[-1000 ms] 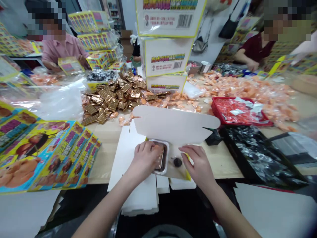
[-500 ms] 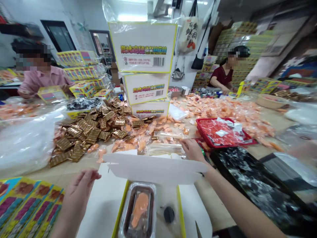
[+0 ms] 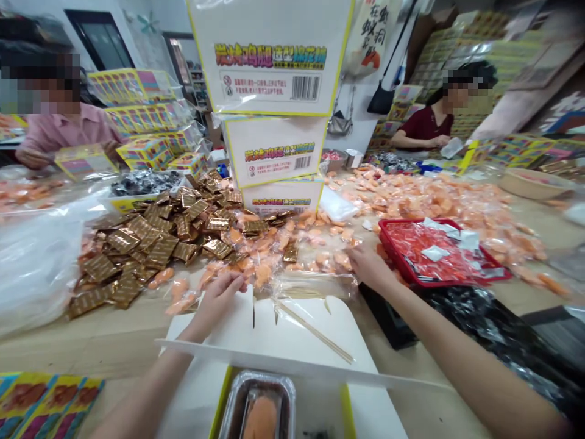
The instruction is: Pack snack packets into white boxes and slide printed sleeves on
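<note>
My left hand reaches over the open white box, its fingers curled together beside a corner of the far flap. Anything between those fingertips is hidden. My right hand is farther right, fingers stretched out beside the wrapped orange drumstick-shaped sweets. Inside the box lies a foil tray holding one orange drumstick-shaped piece; a dark item to its right is cut off below. Thin wooden sticks lie slantwise across the far flap. Just beyond it lies a long clear packet.
Gold sachets are heaped at left, near plastic bags. Printed boxes stand stacked ahead. At right are a red basket of small packets and black plastic. Two people sit across the table, left and right.
My left hand has moved forward and right, over the box. My right hand has stayed near the sweets. The raised white flap sits lower in view, and the sticks now show beyond it.
</note>
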`<state>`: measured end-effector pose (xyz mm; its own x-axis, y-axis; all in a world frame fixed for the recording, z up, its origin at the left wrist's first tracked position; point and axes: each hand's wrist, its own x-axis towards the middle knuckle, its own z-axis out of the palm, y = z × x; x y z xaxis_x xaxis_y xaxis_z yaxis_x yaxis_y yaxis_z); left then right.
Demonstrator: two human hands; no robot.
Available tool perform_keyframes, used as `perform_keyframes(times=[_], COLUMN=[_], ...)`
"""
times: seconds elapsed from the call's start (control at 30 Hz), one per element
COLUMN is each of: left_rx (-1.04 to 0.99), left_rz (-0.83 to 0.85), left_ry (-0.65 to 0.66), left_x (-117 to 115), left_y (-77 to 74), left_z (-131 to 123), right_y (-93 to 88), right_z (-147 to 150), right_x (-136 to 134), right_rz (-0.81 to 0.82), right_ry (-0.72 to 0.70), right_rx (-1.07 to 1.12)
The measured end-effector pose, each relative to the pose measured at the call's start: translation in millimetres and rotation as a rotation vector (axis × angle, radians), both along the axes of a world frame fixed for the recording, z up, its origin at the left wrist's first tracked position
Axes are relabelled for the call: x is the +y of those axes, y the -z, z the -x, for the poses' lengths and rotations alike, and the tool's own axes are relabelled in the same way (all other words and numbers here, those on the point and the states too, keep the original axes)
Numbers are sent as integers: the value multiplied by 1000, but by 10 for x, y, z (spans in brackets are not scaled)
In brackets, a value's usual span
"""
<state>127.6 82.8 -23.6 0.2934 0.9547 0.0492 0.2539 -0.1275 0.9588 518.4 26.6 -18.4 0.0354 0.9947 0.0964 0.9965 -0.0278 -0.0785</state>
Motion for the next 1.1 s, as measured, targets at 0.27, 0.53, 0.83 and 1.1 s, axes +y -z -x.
perform_keyframes(times=[0.27, 0.53, 0.83, 1.1], left_rx=[0, 72, 264, 38], left_rz=[-18, -173, -483, -303], left_ry=[130, 195, 337, 110], left_x=[131, 296, 347, 395], left_y=[139, 90, 298, 287], left_z=[-400, -630, -770, -645], right_y=[-44, 242, 320, 227], right_z=[409, 925, 210, 181], right_x=[282, 1125, 1317, 1384], right_rz=[153, 167, 81, -81], right_ry=[-11, -41, -100, 91], right_rx=[389, 368, 219, 564])
